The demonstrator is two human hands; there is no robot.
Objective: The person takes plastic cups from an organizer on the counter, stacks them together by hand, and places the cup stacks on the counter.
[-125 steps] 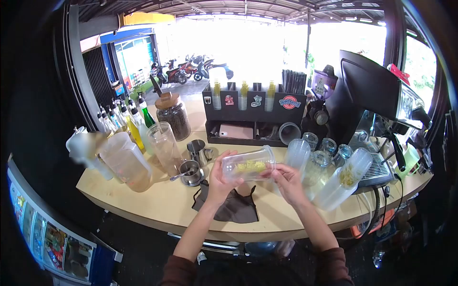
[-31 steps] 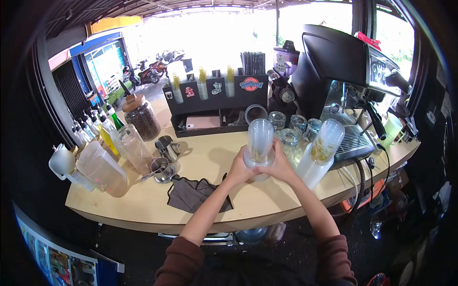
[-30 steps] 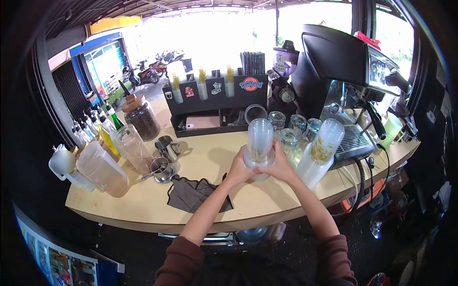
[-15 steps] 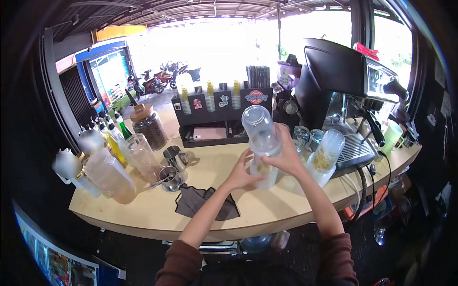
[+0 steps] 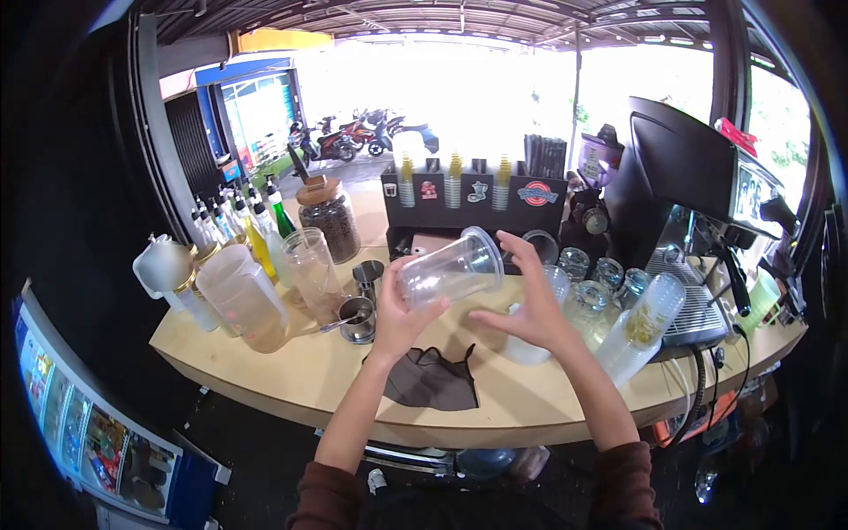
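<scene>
Left hand point(image 5: 397, 314) has its fingers wrapped round a clear plastic cup point(image 5: 449, 272), tipped sideways in the air above the bench point(image 5: 291, 375). Right hand point(image 5: 530, 305) is spread open with nothing in it, just beside the cup's rim and over a cup stack point(image 5: 530, 340).

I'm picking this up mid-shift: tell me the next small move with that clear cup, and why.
Probably turn the clear plastic cup upright and set it on the counter. The left hand holds it tipped on its side, mouth toward the open right hand; it looks empty, and bare counter lies below, beside the dark cloth.
</scene>
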